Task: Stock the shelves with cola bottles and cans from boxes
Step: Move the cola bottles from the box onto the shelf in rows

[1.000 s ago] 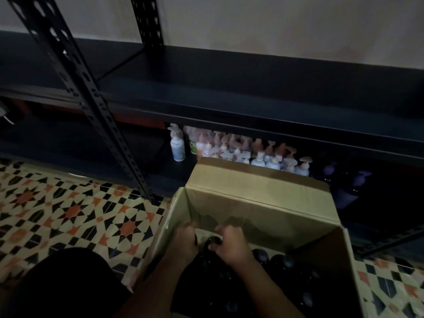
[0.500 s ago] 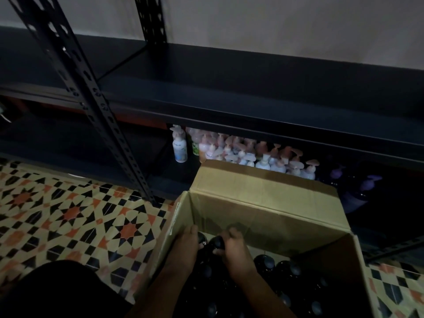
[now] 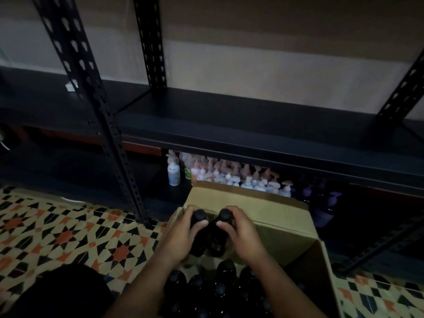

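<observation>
Above the dim box [image 3: 270,216], hands' fingers [image 3: 202,223] hide both bottles' [image 3: 199,237] necks.

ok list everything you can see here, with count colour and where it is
held bottles: two, dark with dark caps, lifted above the box, side by side
bottles in box: several, exact count unclear, dark, upright inside the box
cardboard box: one, brown, flaps open, on the floor before the shelving
middle shelf: one, dark, above the pump bottles
pump bottles: many, white, pink and purple, on the lowest shelf behind the box
uprights: several, black, perforated, framing the shelving
floor tiles: patterned cream, black and orange, on both sides of the box
left hand: one, grip on the left bottle
right hand: one, grip on the right bottle
</observation>
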Demonstrator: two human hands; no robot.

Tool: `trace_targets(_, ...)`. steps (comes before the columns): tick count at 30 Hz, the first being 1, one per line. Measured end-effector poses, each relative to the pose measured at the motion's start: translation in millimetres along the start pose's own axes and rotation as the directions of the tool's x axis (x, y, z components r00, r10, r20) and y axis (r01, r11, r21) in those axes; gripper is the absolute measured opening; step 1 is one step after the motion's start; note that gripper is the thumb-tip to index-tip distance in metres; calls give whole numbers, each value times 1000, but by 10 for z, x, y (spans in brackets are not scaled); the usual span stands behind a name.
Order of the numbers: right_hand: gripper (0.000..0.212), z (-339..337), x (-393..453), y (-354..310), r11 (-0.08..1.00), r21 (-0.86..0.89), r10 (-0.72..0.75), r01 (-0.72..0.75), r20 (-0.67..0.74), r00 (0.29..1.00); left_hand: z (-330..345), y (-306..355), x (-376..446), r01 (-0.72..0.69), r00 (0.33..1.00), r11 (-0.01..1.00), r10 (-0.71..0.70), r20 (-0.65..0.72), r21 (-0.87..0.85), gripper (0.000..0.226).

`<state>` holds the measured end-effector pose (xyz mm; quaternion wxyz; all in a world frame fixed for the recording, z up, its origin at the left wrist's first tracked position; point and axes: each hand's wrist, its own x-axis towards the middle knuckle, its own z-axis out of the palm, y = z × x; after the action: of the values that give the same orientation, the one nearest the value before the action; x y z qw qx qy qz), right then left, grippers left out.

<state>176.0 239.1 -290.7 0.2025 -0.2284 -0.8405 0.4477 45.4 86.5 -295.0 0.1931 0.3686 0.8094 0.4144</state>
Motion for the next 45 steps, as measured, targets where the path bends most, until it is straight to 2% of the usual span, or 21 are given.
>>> trace_targets(5, 10, -291, 37, -541, 984, 175, 66, -29, -211, 975, -286, 612, -11, -148, 987, 969, 133, -86, -197, 19)
trace_targets(7, 20, -391, 27, -743, 977, 212, 49, 6, -257, 965, -378, 834, -34, -209, 974, 950, 180, -136, -233, 19)
trace_targets(10, 52, -525, -14, -976, 986, 165, 22, 27, -287, 958, -476, 1130, -99, -276, 950, 923, 219, -222, -269, 13)
trace_targets(13, 62, -606, -91, -1144, 982, 170, -32, 86, -299, 954, -522, 1384, -159, -328, 923, 894, 235, -305, -304, 14)
trace_targets(15, 59, -659, -179, -1247, 979, 163, -61, 121, -331, 942, -533, 1544, -210, -343, 912, 878, 227, -341, -333, 15)
trace_targets(19, 31, -769, -312, -1454, 964, 118, -170, 239, -422, 890, -492, 1764, -230, -355, 884, 885, 212, -417, -302, 31)
trace_targets(22, 32, -869, -278, -1582, 949, 36, -249, 313, -521, 816, -509, 1931, -182, -366, 871, 884, 214, -443, -292, 43)
trace_targets(24, 37, -962, -181, -1662, 946, 33, -251, 323, -557, 792, -564, 2074, -126, -392, 858, 878, 242, -453, -274, 47)
trace_targets(28, 39, -1219, 101, -1880, 928, 137, -210, 348, -580, 787, -735, 2395, 65, -446, 825, 852, 272, -496, -275, 51)
trace_targets(33, 40, -1646, 525, -2340, 897, 102, -297, 431, -585, 755, -1095, 2910, 451, -517, 802, 782, 302, -515, -348, 37)
trace_targets(38, 42, -2109, 872, -3036, 884, 94, -330, 459, -572, 751, -1655, 3587, 712, -567, 781, 753, 363, -508, -334, 34)
trace_targets(45, 47, -2728, 1251, -4186, 862, 135, -343, 489, -557, 757, -2549, 4606, 902, -583, 771, 732, 361, -524, -354, 37)
